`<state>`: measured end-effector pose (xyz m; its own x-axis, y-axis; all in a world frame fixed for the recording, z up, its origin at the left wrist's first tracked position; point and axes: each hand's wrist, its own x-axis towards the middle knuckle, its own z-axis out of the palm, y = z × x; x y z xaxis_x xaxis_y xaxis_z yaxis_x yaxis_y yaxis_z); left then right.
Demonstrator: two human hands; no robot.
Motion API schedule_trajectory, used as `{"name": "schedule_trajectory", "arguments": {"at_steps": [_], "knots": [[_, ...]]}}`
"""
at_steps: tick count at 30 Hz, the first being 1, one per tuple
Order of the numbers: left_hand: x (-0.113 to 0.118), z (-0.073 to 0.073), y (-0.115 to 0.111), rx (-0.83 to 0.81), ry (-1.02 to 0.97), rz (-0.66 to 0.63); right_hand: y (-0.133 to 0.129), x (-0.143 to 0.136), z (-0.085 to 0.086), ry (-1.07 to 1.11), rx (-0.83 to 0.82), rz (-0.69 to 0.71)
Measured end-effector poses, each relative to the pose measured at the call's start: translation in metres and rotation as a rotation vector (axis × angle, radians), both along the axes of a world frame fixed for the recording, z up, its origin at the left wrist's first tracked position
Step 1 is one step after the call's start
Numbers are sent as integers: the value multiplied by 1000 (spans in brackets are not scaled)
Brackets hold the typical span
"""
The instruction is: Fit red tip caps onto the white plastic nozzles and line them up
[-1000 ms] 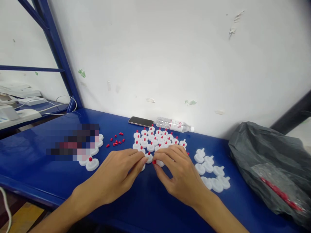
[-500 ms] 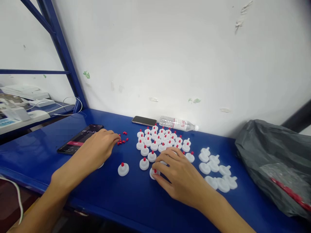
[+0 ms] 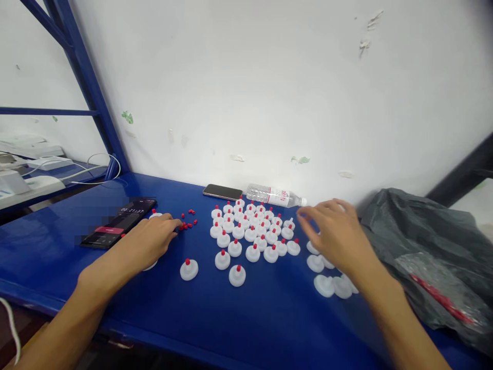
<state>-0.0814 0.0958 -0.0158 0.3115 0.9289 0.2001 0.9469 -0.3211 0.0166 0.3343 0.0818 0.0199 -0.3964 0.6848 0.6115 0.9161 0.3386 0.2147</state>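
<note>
My left hand (image 3: 156,239) rests low over the left of the table, its fingers pinched at the edge of a small pile of red caps (image 3: 189,225). A bit of red shows at the fingertips. My right hand (image 3: 334,231), slightly blurred, hovers with fingers apart and nothing visible in them. Beneath it lie several white disc-shaped nozzle lids (image 3: 323,285) without red tips, partly hidden by the hand. Between my hands stand many white nozzle lids with red caps (image 3: 237,276), spouts up. Another capped white lid (image 3: 189,269) stands nearer my left hand.
A lit phone (image 3: 119,222) lies left of my left hand, partly covering further white lids beside it from view. A dark phone (image 3: 222,192) and a clear plastic bottle (image 3: 275,196) lie along the wall. A grey plastic bag (image 3: 400,226) sits at right.
My right hand has let go of a red-capped white lid at the front and moved right, over the uncapped lids. The left hand stays by the red caps. The view has shifted slightly.
</note>
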Motion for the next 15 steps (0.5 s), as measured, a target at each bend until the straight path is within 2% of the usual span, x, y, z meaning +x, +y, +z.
{"name": "schedule_trajectory", "arguments": {"at_steps": [3, 6, 9, 15], "knots": [[-5, -4, 4, 0, 38, -20, 7, 35, 0, 14, -71, -164], [-8, -8, 6, 47, -7, -41, 10, 51, -6, 16, -178, -265], [-7, -7, 5, 27, -36, -34, 13, 55, -14, 5, -263, -312], [2, 5, 2, -70, -76, -48, 16, 53, -26, -11, -420, -353]]}}
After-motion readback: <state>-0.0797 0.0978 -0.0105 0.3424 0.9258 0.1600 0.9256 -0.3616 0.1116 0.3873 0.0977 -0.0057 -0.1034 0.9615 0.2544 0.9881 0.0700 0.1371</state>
